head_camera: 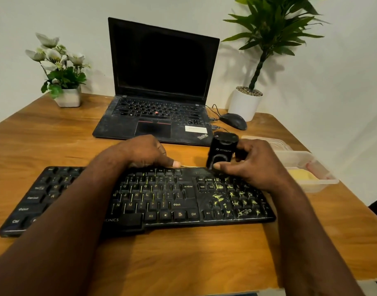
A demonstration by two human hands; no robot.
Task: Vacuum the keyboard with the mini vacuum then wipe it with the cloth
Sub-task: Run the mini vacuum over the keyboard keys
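Observation:
A black keyboard (pixel 162 199) lies across the wooden desk (pixel 183 257), with yellow-green crumbs scattered over its right keys and number pad. My right hand (pixel 255 165) grips a small black mini vacuum (pixel 221 150) and holds it upright on the keyboard's top edge, above the navigation keys. My left hand (pixel 144 152) rests on the keyboard's upper edge near the function keys, fingers curled down onto it. A yellow cloth (pixel 300 175) lies in a clear plastic tub (pixel 324 184) to the right of the keyboard.
A dusty black laptop (pixel 159 86) stands open behind the keyboard. A wired mouse (pixel 233 121) sits to its right. A white pot of flowers (pixel 65 97) is at the back left, a potted green plant (pixel 247 103) at the back right.

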